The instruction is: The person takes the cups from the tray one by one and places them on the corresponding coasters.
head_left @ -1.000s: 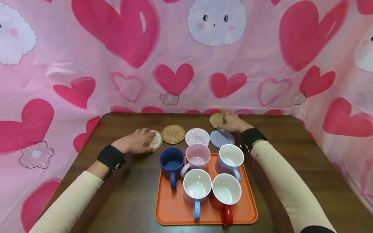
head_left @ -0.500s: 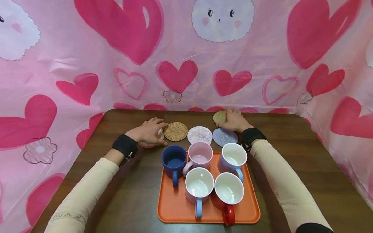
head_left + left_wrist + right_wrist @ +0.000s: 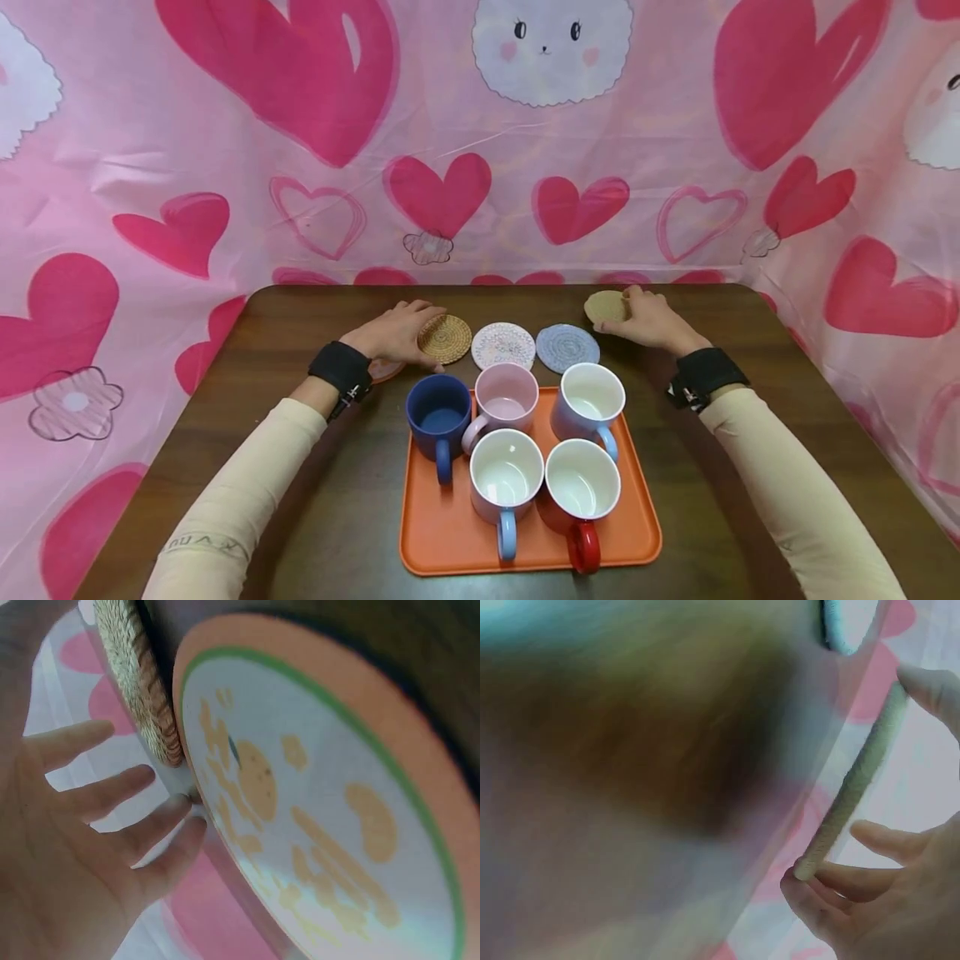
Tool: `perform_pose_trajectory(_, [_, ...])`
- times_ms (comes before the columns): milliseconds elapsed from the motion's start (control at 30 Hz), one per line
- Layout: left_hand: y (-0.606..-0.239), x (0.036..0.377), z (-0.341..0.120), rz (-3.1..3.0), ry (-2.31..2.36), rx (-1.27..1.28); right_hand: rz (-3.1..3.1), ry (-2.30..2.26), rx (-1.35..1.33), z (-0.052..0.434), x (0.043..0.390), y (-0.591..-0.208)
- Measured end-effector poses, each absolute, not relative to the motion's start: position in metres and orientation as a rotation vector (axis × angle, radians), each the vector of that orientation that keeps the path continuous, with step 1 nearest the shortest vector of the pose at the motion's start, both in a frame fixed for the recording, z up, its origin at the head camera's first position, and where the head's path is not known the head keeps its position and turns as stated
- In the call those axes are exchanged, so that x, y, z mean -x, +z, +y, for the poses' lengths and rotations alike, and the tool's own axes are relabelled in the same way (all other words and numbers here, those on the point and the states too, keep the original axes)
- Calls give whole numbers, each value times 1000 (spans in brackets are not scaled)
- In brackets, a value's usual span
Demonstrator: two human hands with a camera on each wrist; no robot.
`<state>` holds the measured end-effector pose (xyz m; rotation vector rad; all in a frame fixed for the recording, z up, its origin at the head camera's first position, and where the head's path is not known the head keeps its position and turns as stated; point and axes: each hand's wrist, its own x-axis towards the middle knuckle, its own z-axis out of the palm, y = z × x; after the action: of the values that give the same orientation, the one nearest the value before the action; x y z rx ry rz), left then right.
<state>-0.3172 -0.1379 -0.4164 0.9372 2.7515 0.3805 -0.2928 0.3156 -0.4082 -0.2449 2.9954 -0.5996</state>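
Note:
In the head view, my left hand (image 3: 399, 333) reaches over a round orange-rimmed coaster (image 3: 383, 372) and mostly covers it. Its fingertips are at a tan woven coaster (image 3: 452, 340). The left wrist view shows the fingers spread and fairly straight, gripping nothing, beside the white face of the rimmed coaster (image 3: 262, 772). At the back right, my right hand (image 3: 652, 321) holds a beige-green round coaster (image 3: 604, 307) by its edges. Seen edge-on in the right wrist view, that coaster (image 3: 851, 787) is pinched between thumb and fingers. A white speckled coaster (image 3: 495, 354) and a grey-blue coaster (image 3: 567, 348) lie between the hands.
An orange tray (image 3: 438, 542) stands in front of the coasters with several mugs, among them a navy mug (image 3: 438, 417), a pink mug (image 3: 506, 400) and a red-handled mug (image 3: 579, 492). Behind the brown table (image 3: 330, 475) hangs a pink heart-patterned cloth (image 3: 442, 117).
My left hand has moved right from the orange-rimmed coaster toward the tan woven one. My right hand has drawn the beige-green coaster rightward, away from the grey-blue one.

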Motion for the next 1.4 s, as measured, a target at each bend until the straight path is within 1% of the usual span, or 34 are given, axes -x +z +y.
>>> perform_pose_trajectory(200, [-417,311,-137,2735,312,-869,2994,-543,235,332,258,-413])
perform_pose_trajectory(433, [-417,305,-134,2750,316,-998,3029,-475,293,332,236,-422])
perform_pose_trajectory(700, [-418,301,-132,2763,332,-1007,3047,-441,346,330,232,-427])
perform_pose_trajectory(1167, [-421,300,-126,2757,341,-1015,2990,-510,302,330,229,-429])
perform_pose_trajectory(1400, [-422,298,-123,2758,356,-1023,2995,-406,322,328,227,-425])
